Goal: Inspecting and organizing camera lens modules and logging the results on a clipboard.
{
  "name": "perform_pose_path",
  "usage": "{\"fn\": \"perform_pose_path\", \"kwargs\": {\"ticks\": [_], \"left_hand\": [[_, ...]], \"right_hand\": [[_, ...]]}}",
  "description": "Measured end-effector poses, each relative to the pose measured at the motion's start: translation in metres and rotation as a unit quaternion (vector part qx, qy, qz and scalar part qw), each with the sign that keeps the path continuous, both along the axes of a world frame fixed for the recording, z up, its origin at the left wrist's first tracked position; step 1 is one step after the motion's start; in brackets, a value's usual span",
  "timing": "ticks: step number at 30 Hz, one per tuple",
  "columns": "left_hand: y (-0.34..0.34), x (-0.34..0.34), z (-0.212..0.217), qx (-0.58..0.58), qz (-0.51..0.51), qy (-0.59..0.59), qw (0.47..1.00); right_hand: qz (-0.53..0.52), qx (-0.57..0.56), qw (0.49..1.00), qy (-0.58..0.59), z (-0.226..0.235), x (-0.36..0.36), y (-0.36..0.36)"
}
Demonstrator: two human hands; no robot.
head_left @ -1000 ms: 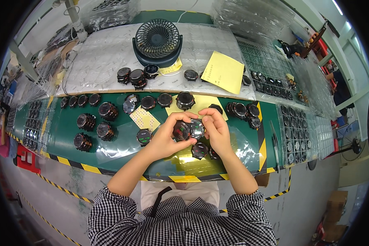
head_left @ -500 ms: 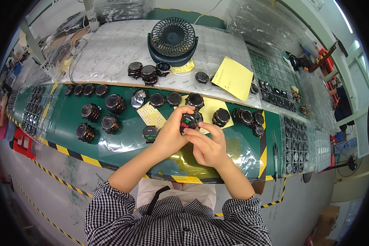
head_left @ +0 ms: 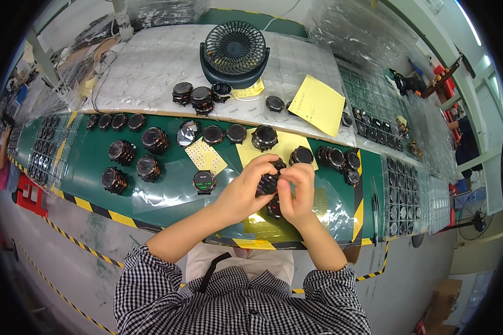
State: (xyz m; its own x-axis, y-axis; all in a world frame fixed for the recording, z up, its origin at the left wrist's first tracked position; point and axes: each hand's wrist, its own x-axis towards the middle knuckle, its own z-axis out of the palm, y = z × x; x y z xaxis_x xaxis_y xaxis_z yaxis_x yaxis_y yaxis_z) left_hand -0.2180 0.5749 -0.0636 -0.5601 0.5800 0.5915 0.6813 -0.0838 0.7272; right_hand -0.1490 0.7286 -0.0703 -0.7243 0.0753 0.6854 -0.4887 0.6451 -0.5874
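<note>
Over the near middle of the green bench, my left hand (head_left: 243,190) is closed around a round black watch head (head_left: 267,183), its dark face tilted. My right hand (head_left: 297,195) pinches the right edge of that watch head with thumb and fingers; the exact contact is hidden. Just under my hands, a second watch head (head_left: 274,207) with a small red glow sits by the yellow transparent film (head_left: 257,224), partly covered by my fingers. Left of my left hand lies a watch head with a lit green display (head_left: 204,182), close to a dotted yellow card (head_left: 205,156).
Stacks of black watch heads (head_left: 122,152) stand at the left, and more (head_left: 334,158) at the right. A dark fan (head_left: 235,49) and a yellow note (head_left: 317,106) are at the back. Tweezers (head_left: 375,209) lie beside a clear tray of watch heads (head_left: 402,198).
My hands have shifted slightly right and down. The red-and-green lit face no longer shows in my fingers; a watch head with a red glow now shows below them.
</note>
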Motion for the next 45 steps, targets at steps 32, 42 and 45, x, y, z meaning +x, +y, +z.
{"fn": "perform_pose_path", "kwargs": {"ticks": [32,42,45], "left_hand": [[0.001,-0.008,-0.003,0.039,-0.015,-0.198,0.979],[-0.003,-0.023,-0.007,0.093,0.045,-0.270,0.957],[-0.003,-0.024,-0.004,0.055,0.090,-0.162,0.981]], "right_hand": [[0.277,-0.709,0.589,-0.270,0.003,-0.010,0.006],[0.292,-0.720,0.566,-0.275,-0.004,-0.012,0.008],[0.301,-0.719,0.560,-0.281,-0.005,-0.012,0.007]]}}
